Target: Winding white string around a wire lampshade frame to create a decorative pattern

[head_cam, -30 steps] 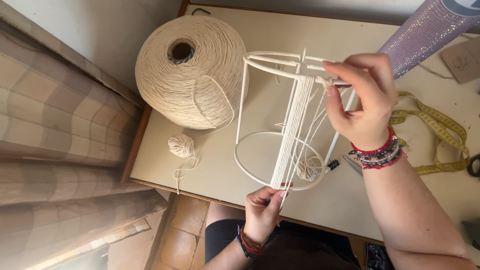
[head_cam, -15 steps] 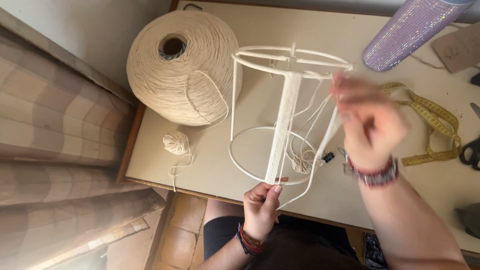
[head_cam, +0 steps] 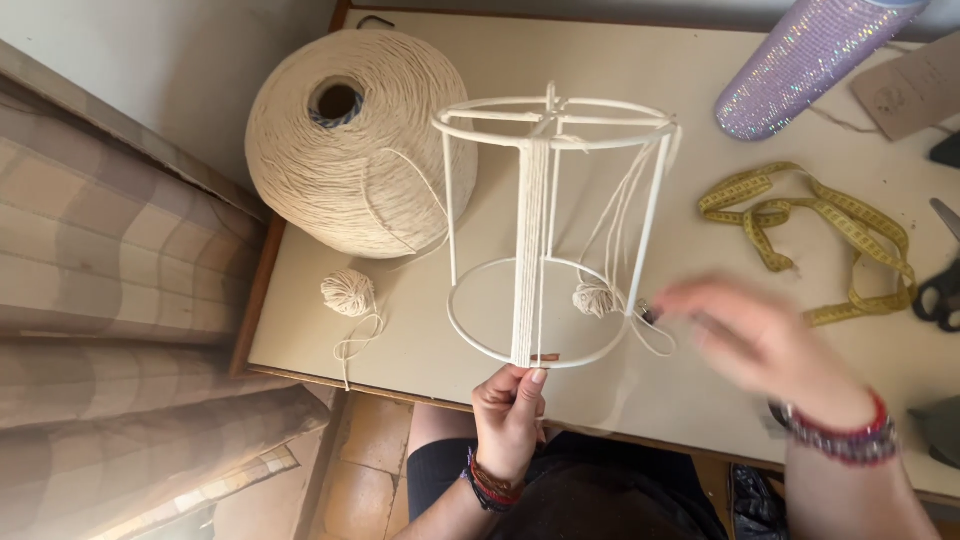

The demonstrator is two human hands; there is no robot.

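A white wire lampshade frame (head_cam: 552,118) stands upright on the beige table (head_cam: 420,330), with cream cord strands (head_cam: 530,250) wound vertically between its top and bottom rings. My left hand (head_cam: 508,410) pinches the lower ring and the cord ends at the table's near edge. My right hand (head_cam: 760,340) is blurred with motion, fingers spread, low to the right of the frame near a small cord ball (head_cam: 594,297) and a small black clip (head_cam: 650,313). It holds nothing that I can see.
A big cone of cream cord (head_cam: 350,150) stands at the back left, with a small cord ball (head_cam: 348,293) in front of it. A yellow tape measure (head_cam: 810,225), black scissors (head_cam: 940,290) and a glittery purple cylinder (head_cam: 800,65) lie to the right. Checked fabric (head_cam: 110,260) hangs left.
My right hand has let go of the frame's top ring and dropped down to the table right of the frame. My left hand still holds the bottom ring.
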